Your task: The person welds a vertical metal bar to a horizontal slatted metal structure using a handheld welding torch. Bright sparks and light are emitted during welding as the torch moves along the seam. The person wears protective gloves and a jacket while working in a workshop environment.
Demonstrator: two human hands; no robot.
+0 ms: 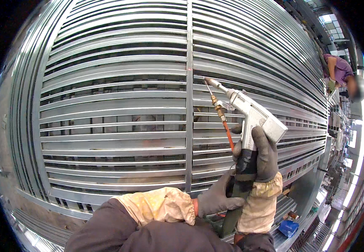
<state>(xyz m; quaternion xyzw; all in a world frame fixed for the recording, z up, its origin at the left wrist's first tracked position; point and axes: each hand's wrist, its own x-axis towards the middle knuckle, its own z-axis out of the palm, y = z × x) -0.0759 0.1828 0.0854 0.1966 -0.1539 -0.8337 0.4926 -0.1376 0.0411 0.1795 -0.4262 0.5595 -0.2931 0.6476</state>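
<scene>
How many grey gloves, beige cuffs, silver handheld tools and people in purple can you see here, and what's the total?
Grey gloves: 2
Beige cuffs: 2
Silver handheld tool: 1
Person in purple: 1
Total: 6

The right hand [267,159] partly hides the black grip [246,163]; both sleeves [106,224] are cropped below.

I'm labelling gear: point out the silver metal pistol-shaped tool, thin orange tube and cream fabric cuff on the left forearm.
Silver metal pistol-shaped tool [258,119]: head view, its housing.
Thin orange tube [228,134]: head view, middle of its visible length.
Cream fabric cuff [159,206]: head view, middle of its surface.
</scene>
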